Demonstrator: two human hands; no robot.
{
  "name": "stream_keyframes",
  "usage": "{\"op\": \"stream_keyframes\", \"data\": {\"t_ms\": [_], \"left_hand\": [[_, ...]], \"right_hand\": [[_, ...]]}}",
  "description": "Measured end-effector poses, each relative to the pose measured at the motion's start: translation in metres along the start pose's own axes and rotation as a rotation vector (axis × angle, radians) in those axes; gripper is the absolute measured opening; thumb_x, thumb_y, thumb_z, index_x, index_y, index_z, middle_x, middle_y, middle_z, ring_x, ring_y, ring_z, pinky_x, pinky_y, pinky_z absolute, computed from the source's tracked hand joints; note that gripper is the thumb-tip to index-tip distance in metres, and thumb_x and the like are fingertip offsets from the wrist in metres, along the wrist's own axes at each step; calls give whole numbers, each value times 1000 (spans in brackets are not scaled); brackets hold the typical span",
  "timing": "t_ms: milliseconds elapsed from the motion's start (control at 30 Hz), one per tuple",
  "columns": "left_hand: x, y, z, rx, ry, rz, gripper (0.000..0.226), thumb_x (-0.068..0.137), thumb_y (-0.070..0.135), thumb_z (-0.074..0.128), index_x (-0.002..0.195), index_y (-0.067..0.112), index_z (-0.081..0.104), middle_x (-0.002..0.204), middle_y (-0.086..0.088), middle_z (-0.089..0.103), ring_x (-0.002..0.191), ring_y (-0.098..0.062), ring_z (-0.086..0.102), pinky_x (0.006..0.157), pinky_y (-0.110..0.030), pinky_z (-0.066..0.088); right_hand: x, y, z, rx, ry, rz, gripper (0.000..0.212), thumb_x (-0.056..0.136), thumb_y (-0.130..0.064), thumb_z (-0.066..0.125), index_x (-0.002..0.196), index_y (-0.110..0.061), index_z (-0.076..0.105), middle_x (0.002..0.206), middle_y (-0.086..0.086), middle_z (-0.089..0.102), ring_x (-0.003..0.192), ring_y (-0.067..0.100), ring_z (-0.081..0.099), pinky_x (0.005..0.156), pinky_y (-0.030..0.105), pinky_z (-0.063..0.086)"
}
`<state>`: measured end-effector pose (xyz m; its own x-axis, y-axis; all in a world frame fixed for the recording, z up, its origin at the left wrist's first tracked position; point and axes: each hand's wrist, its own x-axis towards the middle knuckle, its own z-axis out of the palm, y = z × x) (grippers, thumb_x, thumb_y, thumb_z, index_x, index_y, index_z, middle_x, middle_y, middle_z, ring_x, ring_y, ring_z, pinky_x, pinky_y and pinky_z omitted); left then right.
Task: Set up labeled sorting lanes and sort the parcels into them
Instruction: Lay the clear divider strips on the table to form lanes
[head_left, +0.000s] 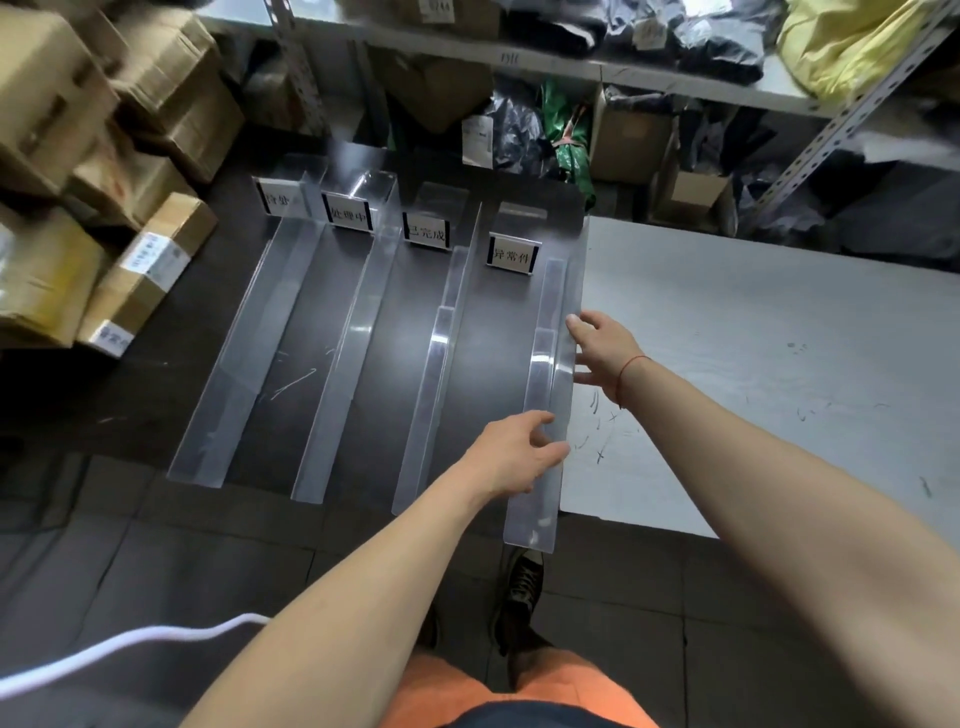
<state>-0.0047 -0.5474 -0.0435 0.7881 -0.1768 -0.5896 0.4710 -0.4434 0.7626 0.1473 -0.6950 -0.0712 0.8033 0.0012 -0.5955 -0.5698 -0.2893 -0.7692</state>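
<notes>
The rightmost divider (545, 395), a clear plastic strip, lies along the right edge of the dark worktop (363, 332), where it meets a grey worktop (753, 332). The left hand (511, 454) holds its near part, thumb and curled fingers pinching the strip. The right hand (597, 348) touches its outer side further along, fingers spread and fairly straight; the fingertips are partly hidden behind the plastic, so how firmly they press cannot be told. A red string (626, 371) circles the right wrist.

Three more dividers (332, 364) lie to the left, making open lanes – nothing lies in them. The strips are see-through and glare blurs their edges, so where pieces overlap is hard to judge. At the far end of the lanes stand four labels (511, 254) with printed characters; the leftmost is smeared by blur and unreadable.

Cardboard boxes (150, 260) are stacked at the left, several cut off by the frame, one with a white sticker. Beyond the worktops a metal shelf (571, 62) holds dark bags, a yellow bag and open cartons – their contents are not clear. Below, orange shorts (498, 691), a dark shoe (519, 587) and a white cable (130, 644) show over the tiled floor.
</notes>
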Motion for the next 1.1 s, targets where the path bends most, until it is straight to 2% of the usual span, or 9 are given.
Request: {"op": "stream_keyframes", "data": {"t_ms": [67, 133, 267, 400, 533, 633, 900, 1000, 1100], "left_hand": [[-2, 3, -7, -61, 24, 5, 59, 101, 43, 65, 156, 32, 44, 142, 4, 62, 111, -17, 69, 86, -39, 66], [-8, 7, -19, -136, 53, 15, 55, 102, 41, 65, 153, 31, 49, 139, 4, 63, 107, -15, 71, 87, -38, 65], [-16, 10, -51, -234, 181, 41, 43, 100, 36, 65, 142, 26, 61, 123, 5, 70, 99, -15, 75, 85, -37, 66], [-21, 5, -95, -365, 325, 63, 25, 100, 26, 66, 124, 21, 68, 106, 4, 71, 87, -17, 74, 76, -34, 61], [-17, -13, -147, -427, 379, 48, 17, 101, 18, 66, 116, 11, 71, 101, -4, 68, 77, -21, 71, 64, -31, 56], [-23, -23, -188, -515, 411, 83, 7, 99, 17, 65, 100, 16, 72, 95, -6, 67, 70, -20, 69, 59, -28, 50], [-77, -51, -294, -655, 516, 163, 18, 102, 21, 60, 88, 13, 70, 83, -5, 68, 65, -18, 64, 56, -27, 50], [-80, -63, -330, -438, 622, 152, 22, 92, 35, 62, 83, 20, 75, 75, 2, 76, 75, -24, 75, 72, -36, 64], [-80, -75, -358, -134, 602, 160, 23, 91, 44, 60, 83, 27, 74, 82, 5, 77, 86, -21, 76, 83, -45, 65]], "right_hand": [[-2, -1, 3, -53, 23, -15, 58, 93, -50, 62, 144, -23, 56, 135, 13, 64, 116, 35, 68, 87, 54, 64], [-9, -4, 5, -120, 55, -61, 52, 100, -43, 61, 146, -20, 52, 131, 14, 64, 117, 37, 66, 92, 57, 62], [-21, -9, 10, -344, 166, -130, 66, 100, -39, 61, 158, -15, 38, 150, 15, 54, 130, 37, 57, 110, 54, 50], [-46, -28, 28, -575, 295, -315, 55, 100, -26, 56, 153, -13, 47, 149, 14, 53, 139, 38, 45, 117, 53, 39], [-79, -51, 66, -584, 262, -437, 45, 99, -20, 56, 144, -15, 58, 138, 9, 64, 130, 32, 56, 115, 51, 45], [-105, -74, 105, -579, 194, -487, 40, 101, -20, 55, 140, -17, 61, 131, 4, 67, 122, 23, 62, 111, 44, 50], [-157, -116, 244, -471, 176, -524, 30, 102, -22, 61, 132, -17, 67, 113, -1, 71, 106, 16, 66, 100, 37, 54], [-168, -129, 283, -449, 158, -530, 29, 102, -22, 61, 129, -18, 68, 110, -2, 71, 103, 16, 66, 91, 29, 50], [-167, -138, 306, -422, 153, -514, 30, 101, -22, 59, 129, -17, 69, 109, -2, 72, 103, 16, 66, 91, 29, 50]]}}
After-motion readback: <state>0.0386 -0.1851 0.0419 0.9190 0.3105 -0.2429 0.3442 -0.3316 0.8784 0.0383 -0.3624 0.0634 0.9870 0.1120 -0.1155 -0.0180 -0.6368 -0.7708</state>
